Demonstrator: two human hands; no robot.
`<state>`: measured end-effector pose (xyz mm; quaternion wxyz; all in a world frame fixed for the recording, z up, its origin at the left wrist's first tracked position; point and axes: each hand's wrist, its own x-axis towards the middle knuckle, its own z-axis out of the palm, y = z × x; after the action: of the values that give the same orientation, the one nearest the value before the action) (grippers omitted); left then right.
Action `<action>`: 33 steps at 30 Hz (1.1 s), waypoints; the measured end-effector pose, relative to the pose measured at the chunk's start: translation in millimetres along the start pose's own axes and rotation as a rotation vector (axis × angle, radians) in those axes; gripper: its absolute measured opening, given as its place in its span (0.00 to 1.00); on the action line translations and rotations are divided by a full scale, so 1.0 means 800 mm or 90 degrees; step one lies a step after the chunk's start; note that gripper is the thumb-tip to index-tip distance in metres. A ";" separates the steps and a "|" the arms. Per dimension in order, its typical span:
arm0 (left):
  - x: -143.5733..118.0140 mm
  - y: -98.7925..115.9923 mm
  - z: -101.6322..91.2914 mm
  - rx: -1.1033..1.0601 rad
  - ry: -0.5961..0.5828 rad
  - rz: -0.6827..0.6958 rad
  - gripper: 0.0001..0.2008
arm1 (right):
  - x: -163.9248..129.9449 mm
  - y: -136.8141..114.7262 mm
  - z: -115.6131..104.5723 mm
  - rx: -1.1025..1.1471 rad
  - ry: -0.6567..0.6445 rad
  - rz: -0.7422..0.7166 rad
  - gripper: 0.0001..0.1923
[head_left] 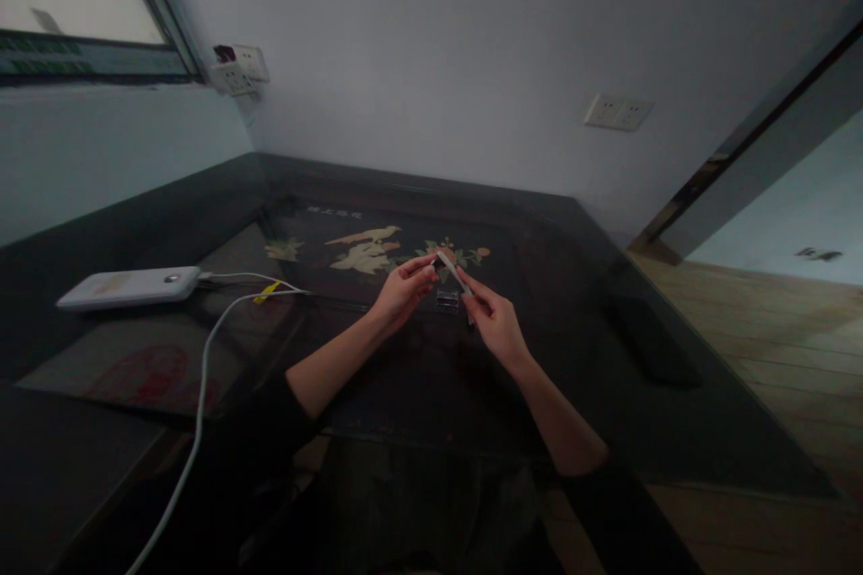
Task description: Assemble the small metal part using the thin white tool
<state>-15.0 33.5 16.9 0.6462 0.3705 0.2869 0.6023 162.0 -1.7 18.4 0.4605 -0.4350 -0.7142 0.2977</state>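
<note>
Dark sleeves come up from the bottom edge, pushed back to bare forearms that meet over the dark table (580,287). Both hands share one thing — a small, pale, slim object (450,268), tilted, its upper end toward the left hand and its lower end toward the right. What it is cannot be told; it is too small and the light is dim. The left hand (403,292) pinches the upper end between thumb and forefinger, the other fingers curled under. The right hand (495,323) closes its fingertips on the lower end, fingers bent in.

Just below the fingertips, between the two hands, a small clear piece (448,298) lies on the tabletop. Just beyond the fingers, the inlaid picture of birds and flowers (368,249) shows under the glass. Well off to the left of the left hand, a white power bank (128,286) rests flat — its white cable (202,377) runs back toward the camera, a yellow tag (268,291) on it.
</note>
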 end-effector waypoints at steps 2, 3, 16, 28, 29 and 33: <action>0.000 0.000 0.000 -0.004 -0.003 0.000 0.18 | -0.001 -0.002 0.000 0.000 -0.003 0.006 0.23; 0.000 0.001 -0.001 -0.007 -0.005 0.001 0.18 | -0.001 -0.003 0.000 0.001 -0.009 0.009 0.23; 0.000 0.002 -0.001 -0.016 -0.040 0.019 0.19 | -0.008 -0.012 0.004 0.067 -0.078 0.033 0.24; 0.003 -0.002 -0.002 -0.010 -0.002 0.005 0.21 | 0.000 0.003 0.000 0.011 -0.014 -0.016 0.22; 0.002 -0.002 -0.002 -0.007 -0.006 0.004 0.21 | 0.001 0.003 0.000 0.010 -0.005 -0.026 0.22; 0.001 -0.001 -0.002 0.004 -0.016 0.004 0.21 | 0.002 0.006 -0.002 0.011 0.003 -0.038 0.22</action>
<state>-15.3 34.5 15.4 0.6471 0.3808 0.2792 0.5985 164.8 1.6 16.0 0.4747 -0.4104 -0.7231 0.2886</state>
